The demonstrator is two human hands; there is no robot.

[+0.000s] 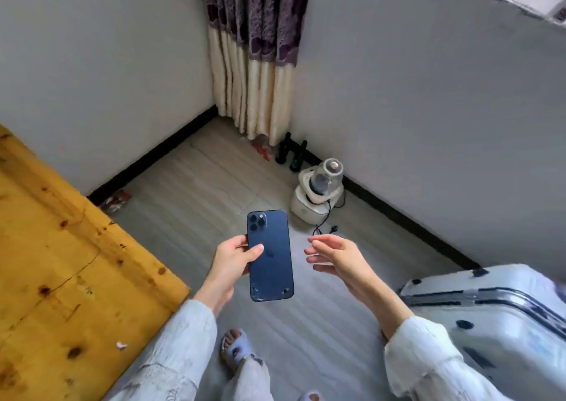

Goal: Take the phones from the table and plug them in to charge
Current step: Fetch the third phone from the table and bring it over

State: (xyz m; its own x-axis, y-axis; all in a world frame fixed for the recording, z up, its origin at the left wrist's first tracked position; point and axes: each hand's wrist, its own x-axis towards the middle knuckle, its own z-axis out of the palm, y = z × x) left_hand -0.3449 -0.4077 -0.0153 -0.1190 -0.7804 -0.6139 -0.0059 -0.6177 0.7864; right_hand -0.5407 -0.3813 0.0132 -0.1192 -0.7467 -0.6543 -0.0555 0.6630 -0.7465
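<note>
Left hand [228, 258] grips a dark blue glass-backed phone [270, 255] by its left edge, thumb across the back, camera end far, cracks at near corners; phone held in air over the grey floor, centre. Right hand [335, 255] open, fingers spread, empty, just right of phone, not touching. Yellow knotty wooden table [61, 263] at left. Silver hard-shell suitcase [496, 315] near right. White blender w/ clear jar [318, 191] far right by wall, black cord trailing.

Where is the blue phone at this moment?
In the head view, the blue phone is near the centre, held back-side up in the left hand, above the floor between the yellow wooden table and the open right hand.
</note>
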